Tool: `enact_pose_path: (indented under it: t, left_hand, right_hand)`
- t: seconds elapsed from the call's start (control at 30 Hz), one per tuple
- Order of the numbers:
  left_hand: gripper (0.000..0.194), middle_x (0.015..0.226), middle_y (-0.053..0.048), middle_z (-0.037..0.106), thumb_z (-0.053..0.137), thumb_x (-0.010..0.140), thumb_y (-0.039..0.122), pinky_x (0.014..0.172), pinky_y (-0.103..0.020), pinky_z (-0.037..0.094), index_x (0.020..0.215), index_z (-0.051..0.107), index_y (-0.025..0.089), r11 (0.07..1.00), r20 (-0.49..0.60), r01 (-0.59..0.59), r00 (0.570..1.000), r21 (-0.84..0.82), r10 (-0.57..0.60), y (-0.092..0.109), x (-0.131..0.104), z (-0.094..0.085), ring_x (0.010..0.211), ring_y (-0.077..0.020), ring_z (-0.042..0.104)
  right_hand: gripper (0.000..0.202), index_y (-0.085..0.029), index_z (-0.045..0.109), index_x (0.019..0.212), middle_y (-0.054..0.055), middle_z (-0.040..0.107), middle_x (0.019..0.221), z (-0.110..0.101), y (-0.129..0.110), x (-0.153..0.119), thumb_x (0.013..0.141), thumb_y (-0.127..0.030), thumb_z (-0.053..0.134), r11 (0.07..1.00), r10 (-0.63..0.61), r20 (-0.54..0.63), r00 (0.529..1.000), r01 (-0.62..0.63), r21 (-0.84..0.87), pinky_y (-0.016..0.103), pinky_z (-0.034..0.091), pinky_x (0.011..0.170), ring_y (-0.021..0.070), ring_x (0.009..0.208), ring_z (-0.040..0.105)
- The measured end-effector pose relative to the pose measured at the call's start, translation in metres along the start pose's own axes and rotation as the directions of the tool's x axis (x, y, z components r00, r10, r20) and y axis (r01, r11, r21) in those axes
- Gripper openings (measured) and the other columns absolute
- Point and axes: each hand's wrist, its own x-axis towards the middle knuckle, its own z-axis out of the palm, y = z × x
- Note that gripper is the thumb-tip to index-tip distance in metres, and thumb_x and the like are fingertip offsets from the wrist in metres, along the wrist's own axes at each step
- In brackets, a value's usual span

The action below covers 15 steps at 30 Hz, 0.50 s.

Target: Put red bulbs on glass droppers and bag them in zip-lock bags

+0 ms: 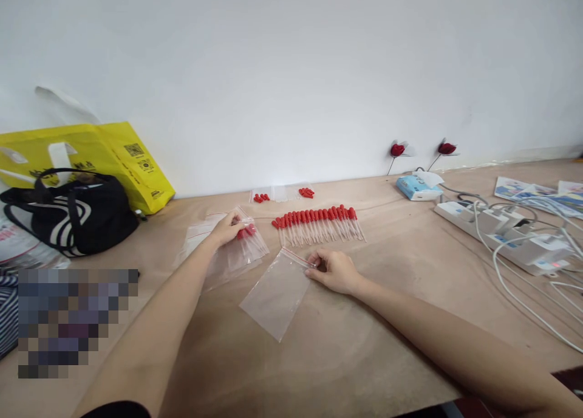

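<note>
Here: left hand (226,228) pinches red-capped droppers (246,230) atop filled clear bags (237,251). Right hand (334,270) grips empty zip bag (279,293), thin glossy plastic, flat on tan tabletop (364,345), long axis diagonal, red-lined mouth toward dropper row (319,223).

A row of droppers (319,225) lies side by side at the middle of the worktop (387,308), bulbs toward the wall. Behind the row, near the wall, lie what seem to be loose dropper bulbs (282,194) on small bags. Before the row lies an empty zip bag (277,293), the right hand (334,271) at its upper corner. Left of it, the left hand (226,228) rests on a bag holding droppers (243,248). Far left sit a handbag (68,211) and, behind it, a shopping bag (113,157). Far right lie power strips (505,236), a tissue pack (416,187) behind them.
</note>
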Motion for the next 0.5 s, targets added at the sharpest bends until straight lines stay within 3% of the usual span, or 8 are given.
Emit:
enact_pose_path:
  t: [0.17,0.3,0.43,0.5]
  left_hand:
    - [0.017,0.053,0.005,0.05,0.056,0.063,0.032,0.056,-0.023,0.036,0.062,0.046,0.019,0.995,-0.043,-0.004,0.999,0.101,0.008,0.0,-0.008,-0.001,0.056,-0.0141,0.05]
    - [0.02,0.063,0.002,0.058,0.059,0.064,0.037,0.067,-0.028,0.038,0.067,0.055,0.018,0.984,-0.094,-0.018,0.995,0.176,0.035,0.005,-0.01,-0.006,0.068,-0.0183,0.054]
    - [0.027,0.101,-0.009,0.058,0.044,0.078,0.034,0.086,-0.039,0.032,0.094,0.055,0.016,0.976,-0.275,-0.017,0.958,0.219,0.078,0.028,-0.022,-0.002,0.1,-0.0247,0.048]
    - [0.028,0.103,-0.01,0.057,0.037,0.082,0.032,0.089,-0.04,0.031,0.096,0.054,0.014,0.971,-0.307,-0.046,0.944,0.234,0.119,0.047,-0.041,0.006,0.102,-0.0238,0.047]
  right_hand:
    - [0.013,-0.023,0.06,0.077,-0.004,0.062,0.072,0.0,0.001,0.0,0.067,-0.032,0.06,1.0,-0.01,0.005,1.0,0.01,-0.001,0.021,0.032,0.057,0.009,0.063,0.052]
    - [0.013,-0.023,0.06,0.075,-0.004,0.062,0.074,0.0,0.002,0.001,0.067,-0.033,0.06,1.0,-0.028,0.005,1.0,0.028,-0.004,0.021,0.032,0.056,0.0092,0.063,0.052]
    - [0.008,-0.022,0.058,0.072,-0.005,0.061,0.068,0.001,0.003,-0.002,0.07,-0.03,0.056,1.0,0.002,-0.029,1.0,-0.001,0.027,0.021,0.032,0.054,0.0085,0.059,0.051]
    - [0.008,-0.022,0.057,0.07,-0.005,0.06,0.064,0.0,0.003,-0.004,0.071,-0.03,0.054,0.998,0.067,-0.072,0.995,-0.066,0.017,0.021,0.03,0.053,0.0087,0.057,0.051]
